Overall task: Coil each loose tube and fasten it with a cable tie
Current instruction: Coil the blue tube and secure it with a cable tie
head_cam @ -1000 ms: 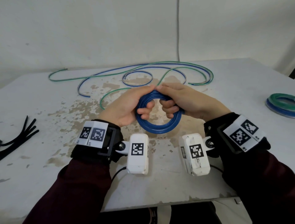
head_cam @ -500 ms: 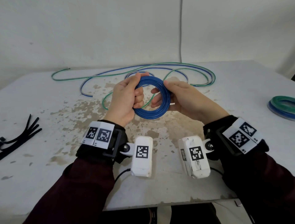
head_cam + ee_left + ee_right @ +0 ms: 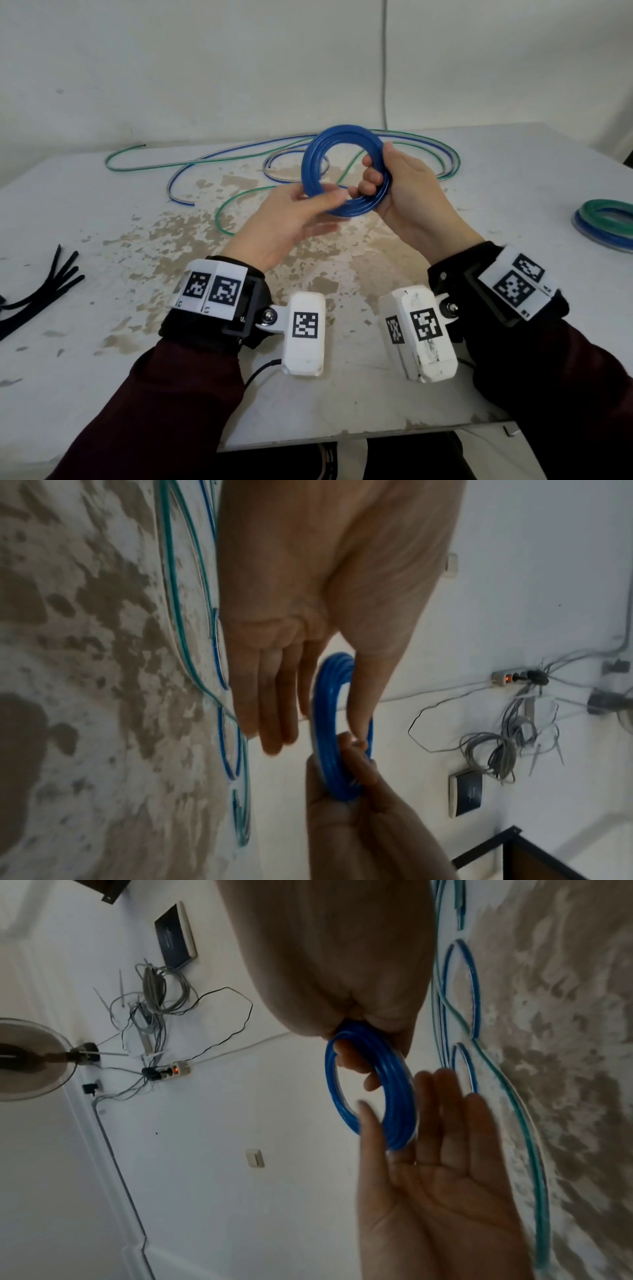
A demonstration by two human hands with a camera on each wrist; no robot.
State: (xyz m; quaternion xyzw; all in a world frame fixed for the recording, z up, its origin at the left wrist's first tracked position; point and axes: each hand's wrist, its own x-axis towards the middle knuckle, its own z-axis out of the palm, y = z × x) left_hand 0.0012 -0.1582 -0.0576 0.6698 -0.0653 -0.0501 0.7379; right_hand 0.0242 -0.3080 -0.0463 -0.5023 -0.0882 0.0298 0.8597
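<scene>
A blue tube coil [image 3: 310, 161] stands upright above the table, ring facing me. My right hand [image 3: 376, 176] grips its right side, fingers curled through the ring and thumb on the outer edge. In the right wrist view these fingers [image 3: 356, 1061] wrap the coil [image 3: 394, 1096]. My left hand [image 3: 308, 205] is at the coil's lower left, blurred, with straight fingers. The left wrist view has the coil [image 3: 329, 696] passing between the straight left thumb and fingers [image 3: 277, 696], without a firm grip. Loose green and blue tubes [image 3: 219, 156] lie on the table behind.
Black cable ties [image 3: 51, 284] lie at the table's left edge. A finished green and blue coil [image 3: 606, 219] rests at the far right. The worn white table [image 3: 102, 222] ends close to my body, and a wall stands behind it.
The coil has risen and turned upright to face me. My left hand has released its grip and opened beside the coil. The right hand keeps holding it.
</scene>
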